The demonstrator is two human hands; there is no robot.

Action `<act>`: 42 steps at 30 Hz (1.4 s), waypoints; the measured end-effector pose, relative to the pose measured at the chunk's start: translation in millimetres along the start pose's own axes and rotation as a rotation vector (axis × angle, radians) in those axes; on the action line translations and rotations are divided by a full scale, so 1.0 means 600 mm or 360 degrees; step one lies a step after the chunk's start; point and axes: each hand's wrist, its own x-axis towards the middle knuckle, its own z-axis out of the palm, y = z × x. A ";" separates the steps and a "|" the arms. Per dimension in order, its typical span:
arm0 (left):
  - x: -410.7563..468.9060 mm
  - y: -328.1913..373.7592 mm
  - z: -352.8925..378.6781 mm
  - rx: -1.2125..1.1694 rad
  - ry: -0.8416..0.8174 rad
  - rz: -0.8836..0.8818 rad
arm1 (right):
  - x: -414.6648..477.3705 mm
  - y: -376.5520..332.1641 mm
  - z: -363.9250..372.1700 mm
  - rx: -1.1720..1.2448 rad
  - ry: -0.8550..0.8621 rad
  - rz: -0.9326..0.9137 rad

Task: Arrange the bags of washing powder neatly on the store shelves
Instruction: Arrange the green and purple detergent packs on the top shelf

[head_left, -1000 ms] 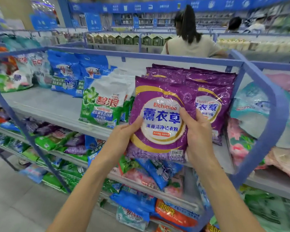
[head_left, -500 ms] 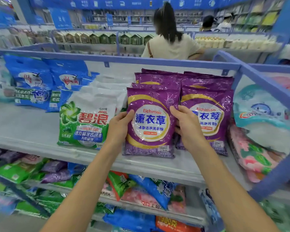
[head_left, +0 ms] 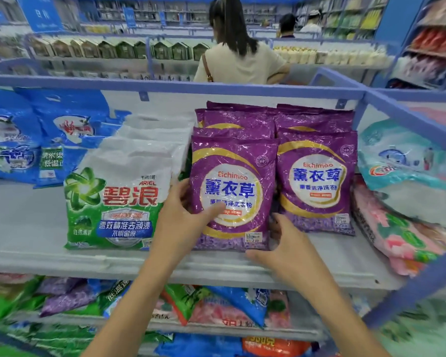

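While the glossy purple plastic bag of washing powder (head_left: 233,191) stands at the front of its purple stack on the pale grey shelf (head_left: 23,222), the left hand (head_left: 183,217) pinches its left edge, thumb across the front. The right hand (head_left: 286,248), fingers loosely spread, touches its lower right corner. A green-and-white powder bag (head_left: 116,202) stands just left.

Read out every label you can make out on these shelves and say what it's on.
"Eichimoo", "薰衣草": front purple bag and second purple bag.
"2.00": price sticker on the front purple bag.
"ARIEL", "碧浪": green-and-white bag.
Too blurred to read: blue bags, hanging sign.
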 end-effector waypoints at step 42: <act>-0.311 -0.159 -0.116 0.1071 0.0084 0.0533 | -0.225 0.048 0.151 -0.0320 0.0365 -0.0379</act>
